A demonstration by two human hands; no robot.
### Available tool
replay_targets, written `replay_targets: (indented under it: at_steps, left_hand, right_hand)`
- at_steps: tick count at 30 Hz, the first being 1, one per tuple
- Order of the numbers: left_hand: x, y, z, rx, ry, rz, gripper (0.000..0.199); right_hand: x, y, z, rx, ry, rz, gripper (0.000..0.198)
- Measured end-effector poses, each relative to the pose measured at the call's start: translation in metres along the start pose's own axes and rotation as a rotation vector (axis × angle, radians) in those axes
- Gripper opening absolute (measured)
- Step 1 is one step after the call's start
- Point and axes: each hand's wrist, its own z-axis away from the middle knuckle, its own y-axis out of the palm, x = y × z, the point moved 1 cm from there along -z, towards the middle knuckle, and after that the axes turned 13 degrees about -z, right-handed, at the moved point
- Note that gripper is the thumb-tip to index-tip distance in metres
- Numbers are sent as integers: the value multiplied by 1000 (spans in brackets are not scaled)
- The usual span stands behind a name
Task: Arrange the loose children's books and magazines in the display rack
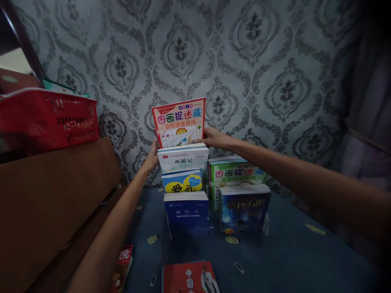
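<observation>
Red-bordered hide-and-seek picture book (180, 122) stands slightly tilted at the back of a row of upright books, pinched at its right edge by the right hand (215, 138), thumb in front; the left hand (152, 156) meets the left edge, fingers too hidden to tell whether that grip is closed. Its lower part is out of sight behind the white "Journey to the West" book (183, 159). A forward push could topple that book into the blue-and-yellow book (181, 182) and dark blue volumes (187, 217) ahead. Uneven pressure might twist the cover loose, and the right forearm (275, 165), if lowered, could clip the green picture book (232, 173).
</observation>
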Motion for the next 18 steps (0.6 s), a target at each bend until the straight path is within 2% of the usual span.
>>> replay_targets:
  at_steps: [3,5,8,11,14,16,18]
  left_hand:
    - [6,-1,0,30,-20,34,88]
    - [6,-2,1,31,-28,26,94]
    - [3,-3,3,-7,-28,-2,103]
    - [-6,-6,1,-65,-44,-33,101]
    - [-23,-13,-7,-154,-37,-91,96]
    - [-38,-19,-15,-228,18,-136,93]
    - [-55,-23,-23,-261,79,-170,81]
  right_hand:
    - [-3,-1,4,-40,48,-39,45]
    - [-4,-4,6,-66,29,-25,57]
    - [-2,-6,7,-145,-80,-20,77]
    - [7,-7,5,-243,-226,-8,87]
    - [16,-6,1,-277,-337,36,78]
    - [17,-5,0,-293,-358,40,68]
    - [15,-5,1,-305,-351,21,58]
